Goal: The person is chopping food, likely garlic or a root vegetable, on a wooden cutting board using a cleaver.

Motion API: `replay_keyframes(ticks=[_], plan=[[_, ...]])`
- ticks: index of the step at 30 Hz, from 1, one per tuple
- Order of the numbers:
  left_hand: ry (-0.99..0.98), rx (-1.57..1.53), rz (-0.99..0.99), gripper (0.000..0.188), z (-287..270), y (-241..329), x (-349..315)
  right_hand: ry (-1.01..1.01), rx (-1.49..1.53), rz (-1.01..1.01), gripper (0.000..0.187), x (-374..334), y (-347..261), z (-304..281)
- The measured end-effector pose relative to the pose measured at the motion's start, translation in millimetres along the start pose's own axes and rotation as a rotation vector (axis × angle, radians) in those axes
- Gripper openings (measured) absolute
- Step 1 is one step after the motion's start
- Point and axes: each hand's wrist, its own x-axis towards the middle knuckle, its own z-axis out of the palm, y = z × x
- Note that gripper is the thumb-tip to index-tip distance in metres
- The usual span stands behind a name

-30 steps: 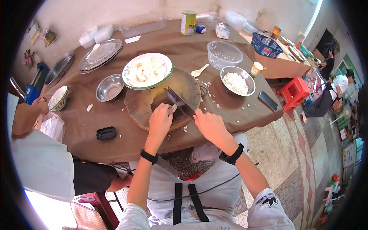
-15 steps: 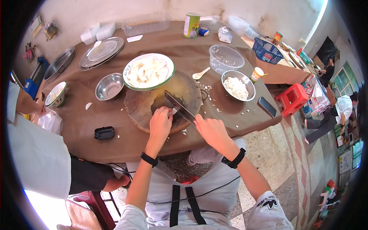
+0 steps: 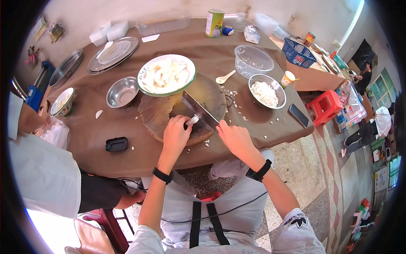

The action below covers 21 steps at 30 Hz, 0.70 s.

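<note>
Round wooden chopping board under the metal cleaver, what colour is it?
The chopping board is brown, yellowish toward the back; head view shows it best.

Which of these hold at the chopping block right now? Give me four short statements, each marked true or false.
1. The right hand holds the cleaver. True.
2. The left hand is empty. False: the left hand grips a white piece over the chopping block.
3. The white spoon is in a bowl. False: the white spoon lies on the brown table.
4. The dark phone lies right of the chopping block. True.
</note>
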Motion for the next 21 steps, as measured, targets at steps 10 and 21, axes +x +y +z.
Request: replay_keyframes(ticks=[10,21], plan=[[0.041,0.055,0.028,0.013,8.0,-3.2,-0.8,-0.101,-0.090,-0.162,0.018,8.6,-3.6,-21.8],[0.042,0.057,0.026,0.025,-5.5,-2.0,-7.9,-0.099,-0.037,-0.101,0.021,14.6,-1.8,-8.5]])
